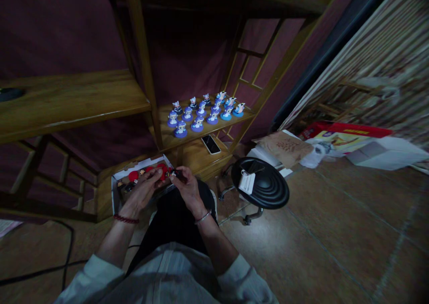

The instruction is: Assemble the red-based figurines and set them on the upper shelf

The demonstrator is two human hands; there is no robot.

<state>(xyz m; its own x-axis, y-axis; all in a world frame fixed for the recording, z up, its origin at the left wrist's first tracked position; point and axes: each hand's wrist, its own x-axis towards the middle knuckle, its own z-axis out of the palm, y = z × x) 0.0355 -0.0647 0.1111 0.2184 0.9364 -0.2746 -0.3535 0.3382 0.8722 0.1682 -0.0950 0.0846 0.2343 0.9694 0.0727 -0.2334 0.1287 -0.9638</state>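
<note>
Pinching a red disc (163, 171) in your left hand (146, 187) and a dark piece (181, 176) in your right hand (188, 190) by the cardboard box (114, 200), you've pieces (133, 176) left inside it; finished-looking figurines (197, 123) stand beyond it.

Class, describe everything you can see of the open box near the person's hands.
The open box looks like white cardboard, with low, pale walls and no lid over it. It lies flat, opening upward, on the wooden lower shelf, set at a slant. Inside are round red pieces and small, dark-and-light items too dim to name. The left hand and right hand partly hide its right side; whether they touch it cannot be told.
</note>
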